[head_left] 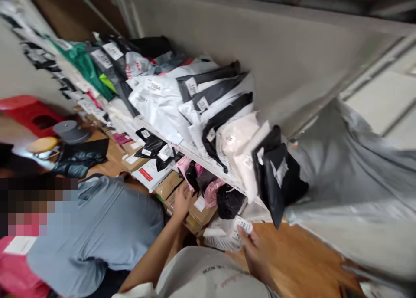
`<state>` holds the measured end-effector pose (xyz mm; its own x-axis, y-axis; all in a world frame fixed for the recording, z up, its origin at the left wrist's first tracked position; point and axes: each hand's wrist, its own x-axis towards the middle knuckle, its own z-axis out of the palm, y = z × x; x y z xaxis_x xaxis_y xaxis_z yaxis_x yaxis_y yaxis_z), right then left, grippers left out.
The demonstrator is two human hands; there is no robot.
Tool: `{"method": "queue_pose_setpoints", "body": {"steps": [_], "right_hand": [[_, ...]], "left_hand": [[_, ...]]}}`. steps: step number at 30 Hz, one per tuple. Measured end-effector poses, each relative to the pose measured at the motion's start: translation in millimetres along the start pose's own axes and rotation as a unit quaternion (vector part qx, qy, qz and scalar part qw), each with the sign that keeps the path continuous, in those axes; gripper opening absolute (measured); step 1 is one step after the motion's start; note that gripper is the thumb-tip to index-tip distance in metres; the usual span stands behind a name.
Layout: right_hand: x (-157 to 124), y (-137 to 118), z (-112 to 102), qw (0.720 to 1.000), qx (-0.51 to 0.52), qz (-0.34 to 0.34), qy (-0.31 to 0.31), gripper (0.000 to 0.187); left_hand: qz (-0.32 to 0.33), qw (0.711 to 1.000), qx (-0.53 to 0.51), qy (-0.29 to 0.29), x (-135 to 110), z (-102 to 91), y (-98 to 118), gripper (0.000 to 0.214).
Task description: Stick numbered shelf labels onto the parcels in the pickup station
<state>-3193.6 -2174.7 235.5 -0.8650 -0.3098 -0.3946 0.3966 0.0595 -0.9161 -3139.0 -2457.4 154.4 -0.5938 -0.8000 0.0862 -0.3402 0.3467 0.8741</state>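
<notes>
My left hand (182,199) reaches to the low row of parcels, its fingers apart over a brown cardboard box (171,186) and beside a pink plastic bag (186,165). Whether the fingertips touch the box is hard to tell. Between the thumb and fingers of my right hand (251,241) is a white paper label (243,224) printed 7017, with another numbered label partly hidden under it. A black plastic bag (229,202) lies just beyond that hand. Another cardboard box (199,210) with a white sticker sits between my two hands.
Numbered parcels fill the shelf above, among them a white bag (159,105) and a black bag (276,172) overhanging its end. At left a person in a blue shirt (113,228) bends close by. A red stool (29,111) and a grey sheet (351,168) stand farther out.
</notes>
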Motion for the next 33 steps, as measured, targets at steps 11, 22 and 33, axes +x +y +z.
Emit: {"method": "queue_pose_setpoints", "body": {"steps": [11,22,33], "right_hand": [[88,109,46,0.973,-0.073,0.207,-0.067,0.049],[143,147,142,0.977,-0.02,0.201,-0.068,0.053],[174,180,228,0.985,0.031,0.153,-0.072,0.042]], "left_hand": [[-0.052,0.991,-0.033,0.12,139,52.3,-52,0.036],[0.029,0.998,-0.049,0.04,76,101.1,-72,0.042],[0.035,0.998,0.055,0.016,186,13.1,-116,0.04]]}}
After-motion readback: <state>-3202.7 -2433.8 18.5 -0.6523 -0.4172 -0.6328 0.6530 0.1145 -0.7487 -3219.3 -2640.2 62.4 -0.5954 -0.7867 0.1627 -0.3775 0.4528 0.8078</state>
